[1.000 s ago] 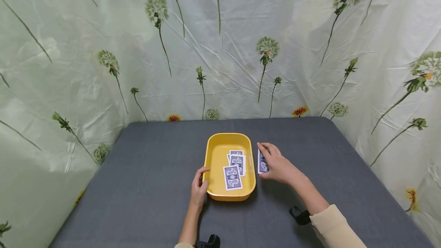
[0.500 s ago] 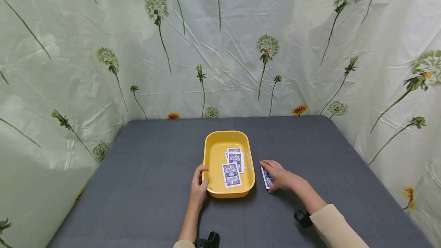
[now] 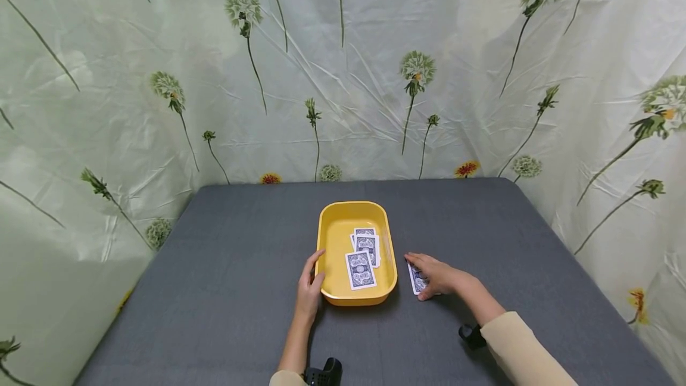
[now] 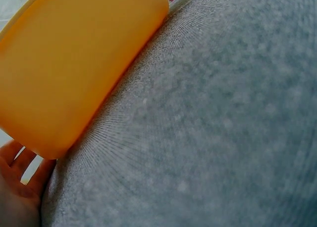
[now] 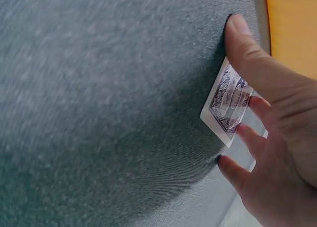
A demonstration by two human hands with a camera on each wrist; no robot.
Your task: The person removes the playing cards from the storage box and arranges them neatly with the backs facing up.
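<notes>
A yellow plastic tray point(image 3: 358, 301) stands mid-table with several blue-backed playing cards point(image 3: 361, 270) lying face down in it, some overlapping. My left hand point(image 3: 308, 290) grips its left side, fingers at the rim; the left wrist view shows the fingers point(image 4: 20, 162) against the tray's outer wall. To the right of the tray, my right hand point(image 3: 440, 276) is low over the table, holding a playing card point(image 3: 415, 279) between thumb and fingers. In the right wrist view, this card point(image 5: 225, 100) lies face down close to the cloth, partly hidden by the thumb point(image 5: 252, 58).
A dark grey cloth covers the table point(image 3: 252, 243). Behind it hangs a pale curtain point(image 3: 364, 76) printed with dandelions. Black wrist straps point(image 3: 324, 372) are on both arms.
My right hand has brought the playing card down and toward me, from beside the tray's rim to the tabletop at its right. The left hand has stayed at the tray.
</notes>
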